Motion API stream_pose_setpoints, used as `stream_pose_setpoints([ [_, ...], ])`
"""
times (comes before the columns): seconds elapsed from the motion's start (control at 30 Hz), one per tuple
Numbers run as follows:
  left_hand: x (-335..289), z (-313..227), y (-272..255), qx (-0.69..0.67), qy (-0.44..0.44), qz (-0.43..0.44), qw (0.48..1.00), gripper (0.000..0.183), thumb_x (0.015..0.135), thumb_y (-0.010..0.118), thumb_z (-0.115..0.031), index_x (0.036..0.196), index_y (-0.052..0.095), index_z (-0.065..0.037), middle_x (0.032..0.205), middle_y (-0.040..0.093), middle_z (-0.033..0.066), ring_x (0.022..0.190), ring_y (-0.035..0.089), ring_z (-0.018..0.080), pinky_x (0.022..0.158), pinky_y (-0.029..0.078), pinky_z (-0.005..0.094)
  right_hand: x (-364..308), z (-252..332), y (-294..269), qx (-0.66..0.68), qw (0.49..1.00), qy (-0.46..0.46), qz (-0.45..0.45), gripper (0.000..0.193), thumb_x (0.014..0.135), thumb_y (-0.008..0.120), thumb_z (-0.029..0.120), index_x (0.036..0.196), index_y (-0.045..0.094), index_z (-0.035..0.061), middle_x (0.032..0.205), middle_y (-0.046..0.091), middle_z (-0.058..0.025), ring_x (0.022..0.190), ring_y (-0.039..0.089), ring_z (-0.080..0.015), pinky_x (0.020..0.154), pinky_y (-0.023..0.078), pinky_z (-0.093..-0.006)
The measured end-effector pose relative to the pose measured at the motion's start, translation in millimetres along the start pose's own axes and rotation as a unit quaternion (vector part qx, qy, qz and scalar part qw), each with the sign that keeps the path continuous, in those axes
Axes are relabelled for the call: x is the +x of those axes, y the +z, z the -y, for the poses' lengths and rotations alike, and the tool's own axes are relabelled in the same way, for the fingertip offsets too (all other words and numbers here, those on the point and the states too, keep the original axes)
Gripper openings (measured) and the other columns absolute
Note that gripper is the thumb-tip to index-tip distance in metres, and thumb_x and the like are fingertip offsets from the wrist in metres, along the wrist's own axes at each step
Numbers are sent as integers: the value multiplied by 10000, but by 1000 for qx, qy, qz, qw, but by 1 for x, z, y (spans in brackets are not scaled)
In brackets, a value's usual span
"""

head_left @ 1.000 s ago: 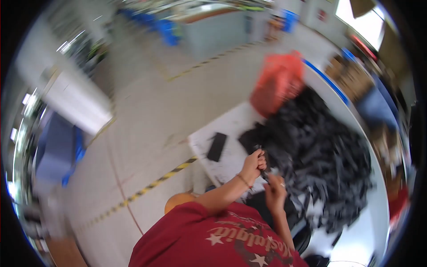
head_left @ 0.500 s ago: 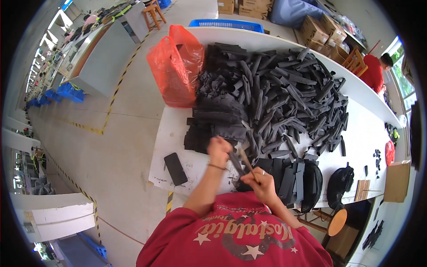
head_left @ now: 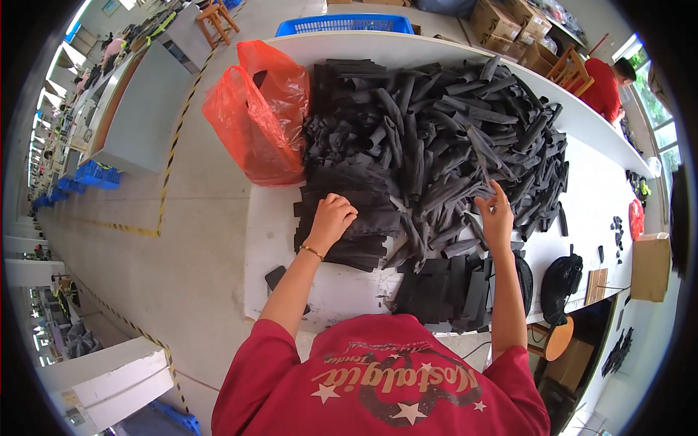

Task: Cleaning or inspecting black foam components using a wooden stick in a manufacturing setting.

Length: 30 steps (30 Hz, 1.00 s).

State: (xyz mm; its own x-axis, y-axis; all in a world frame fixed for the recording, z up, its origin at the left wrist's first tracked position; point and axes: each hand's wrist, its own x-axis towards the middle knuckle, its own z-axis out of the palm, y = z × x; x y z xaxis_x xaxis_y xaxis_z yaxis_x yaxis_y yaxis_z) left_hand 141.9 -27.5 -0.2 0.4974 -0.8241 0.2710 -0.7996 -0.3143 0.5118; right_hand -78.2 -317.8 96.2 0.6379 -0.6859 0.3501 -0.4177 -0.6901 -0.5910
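My left hand (head_left: 333,220) is over the near left stack of flat black fabric strips (head_left: 356,251). Its fingers are curled together, and what they may pinch is hidden. Off to the right, my right hand (head_left: 497,218) is raised at the near side of a big heap of black fabric tubes (head_left: 465,109). Thumb and forefinger are bent toward each other around a thin brownish stick (head_left: 480,156), which points away over the heap and blends into it. My left forearm partly covers a black phone (head_left: 275,277) on the white table (head_left: 349,283).
A red plastic bag (head_left: 265,123) stands at the table's left edge. More flat black pieces (head_left: 436,291) and a black mesh pouch (head_left: 558,287) lie near the front right. Beyond the raised back edge is a blue basket (head_left: 345,25). A person in red (head_left: 600,87) is far right.
My hands have parted: the left has moved away from me onto the stacked strips, the right up and right toward the heap. The black strip between them is no longer seen there.
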Motion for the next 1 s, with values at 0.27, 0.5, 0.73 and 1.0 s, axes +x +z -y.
stream_pose_setpoints([
  [0.27, 13, 3, -16, -152, -57, -37, 986, 46, 748, 680, -80, 779, 658, -52, 821, 630, 45, 873, 544, 249, 794, 438, 358, -60, 14, 26, 0, 939, -149, 311, 236, 875, 573, 96, 1110, 593, 98, 867, 637, -114, 743, 632, -331, 610, 496, -416],
  [0.5, 15, -2, -24, -173, -71, -23, 982, 45, 764, 665, -64, 795, 652, -35, 830, 639, 53, 866, 543, 253, 799, 444, 339, -52, 14, 24, -28, 929, -179, 323, 240, 865, 563, 87, 1101, 598, 106, 824, 627, -102, 708, 630, -321, 592, 502, -418],
  [0.73, 18, -9, -28, -181, -68, -9, 981, 46, 758, 665, -66, 793, 655, -37, 824, 640, 50, 859, 543, 251, 800, 445, 337, -54, 3, 22, -13, 933, -177, 312, 244, 861, 551, 93, 1099, 599, 120, 809, 628, -111, 706, 639, -316, 587, 502, -428],
  [1.0, 28, -100, -34, -57, 110, -108, 986, 153, 747, 720, -150, 878, 649, -111, 1071, 590, 49, 1085, 510, 283, 975, 361, 406, -87, 44, 81, 221, 906, -8, 360, 259, 901, 506, 73, 1150, 566, 37, 678, 596, -146, 624, 617, -255, 592, 479, -364],
])
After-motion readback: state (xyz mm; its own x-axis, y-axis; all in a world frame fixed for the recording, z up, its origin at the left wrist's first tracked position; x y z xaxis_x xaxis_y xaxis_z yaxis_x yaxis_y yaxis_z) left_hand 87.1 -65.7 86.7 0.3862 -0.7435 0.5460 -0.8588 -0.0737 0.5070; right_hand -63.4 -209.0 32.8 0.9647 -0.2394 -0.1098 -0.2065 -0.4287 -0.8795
